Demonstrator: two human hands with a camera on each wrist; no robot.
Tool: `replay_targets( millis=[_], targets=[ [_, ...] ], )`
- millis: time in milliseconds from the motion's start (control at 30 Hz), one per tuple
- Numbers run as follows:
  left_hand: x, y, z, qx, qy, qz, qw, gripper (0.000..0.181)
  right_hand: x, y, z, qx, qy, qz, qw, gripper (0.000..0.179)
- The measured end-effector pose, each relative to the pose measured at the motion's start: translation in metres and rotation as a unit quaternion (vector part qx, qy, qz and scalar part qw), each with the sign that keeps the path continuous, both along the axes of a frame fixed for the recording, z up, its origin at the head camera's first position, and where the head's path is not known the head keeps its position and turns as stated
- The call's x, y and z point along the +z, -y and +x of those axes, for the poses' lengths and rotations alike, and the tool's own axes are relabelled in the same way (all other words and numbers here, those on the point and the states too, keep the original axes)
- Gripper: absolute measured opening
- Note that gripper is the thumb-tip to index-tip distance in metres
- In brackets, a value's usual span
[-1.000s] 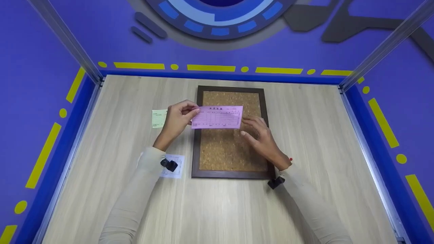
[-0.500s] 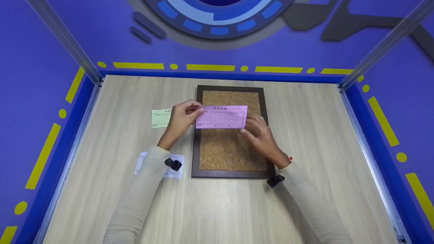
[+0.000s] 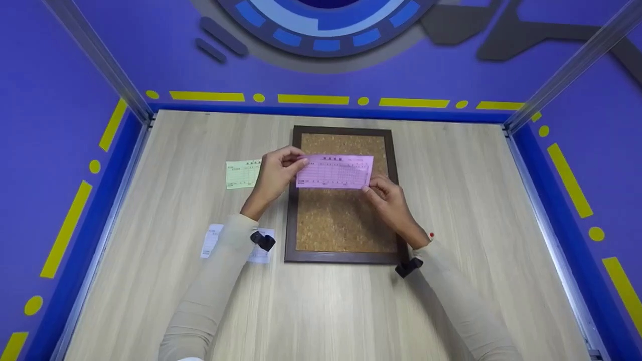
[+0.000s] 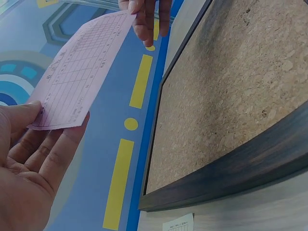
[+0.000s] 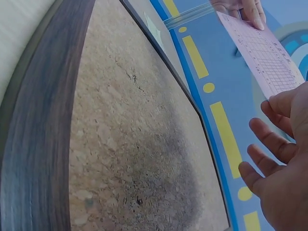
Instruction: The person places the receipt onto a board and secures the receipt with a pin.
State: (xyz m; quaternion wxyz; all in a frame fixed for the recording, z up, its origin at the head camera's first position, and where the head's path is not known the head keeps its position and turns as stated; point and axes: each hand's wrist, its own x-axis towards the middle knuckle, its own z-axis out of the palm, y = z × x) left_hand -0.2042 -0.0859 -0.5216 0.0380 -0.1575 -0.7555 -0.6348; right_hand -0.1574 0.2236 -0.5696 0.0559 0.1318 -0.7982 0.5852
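Observation:
A pink printed form slip [image 3: 334,172] is stretched between both hands above a cork board [image 3: 346,220] in a dark wooden frame. My left hand [image 3: 275,172] pinches the slip's left end between thumb and fingers. At its lower right corner, my right hand [image 3: 390,203] pinches the paper with thumb and index finger. In the right wrist view the other fingers [image 5: 267,161] of that hand are spread off the paper. The slip [image 4: 82,72] looks slightly bowed in the left wrist view and hangs apart from the cork.
A green form slip [image 3: 242,174] lies left of the board, partly behind the left hand. Nearer, white slips [image 3: 211,239] lie on the wooden table [image 3: 321,311], partly covered by the left forearm. Blue-purple walls [image 3: 321,80] with yellow marks enclose the table's back and sides.
The left hand has moved right with the pink slip. My right hand, apart from the paper a second ago, now pinches its lower right corner. More of the green slip shows.

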Motion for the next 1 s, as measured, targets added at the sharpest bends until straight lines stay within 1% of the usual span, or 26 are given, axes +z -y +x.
replay_targets(
  millis=[167, 300, 500, 700, 867, 1000],
  targets=[
    [0.000, -0.005, -0.005, 0.003, 0.001, -0.001, 1.0000, 0.012, -0.001, -0.004, 0.001, -0.009, 0.016, -0.019, 0.9997, 0.012],
    [-0.003, -0.008, -0.010, 0.006, 0.005, -0.001, 1.0000, 0.015, -0.003, -0.005, 0.001, -0.031, 0.033, -0.022, 0.9987, 0.010],
    [-0.008, -0.013, -0.016, 0.023, 0.010, -0.011, 0.9996, 0.014, -0.004, -0.005, 0.000, -0.047, 0.053, -0.037, 0.9968, 0.017],
    [-0.011, -0.015, -0.020, 0.042, 0.014, -0.005, 0.9990, 0.010, -0.007, -0.008, -0.003, -0.052, 0.066, -0.028, 0.9961, 0.017],
    [-0.012, -0.017, -0.023, 0.043, 0.017, -0.004, 0.9989, 0.010, -0.009, -0.011, -0.005, -0.052, 0.073, -0.021, 0.9957, 0.016],
    [-0.014, -0.020, -0.026, 0.053, 0.020, -0.013, 0.9983, 0.009, -0.011, -0.012, -0.007, -0.057, 0.078, -0.011, 0.9953, 0.017]
  ],
)
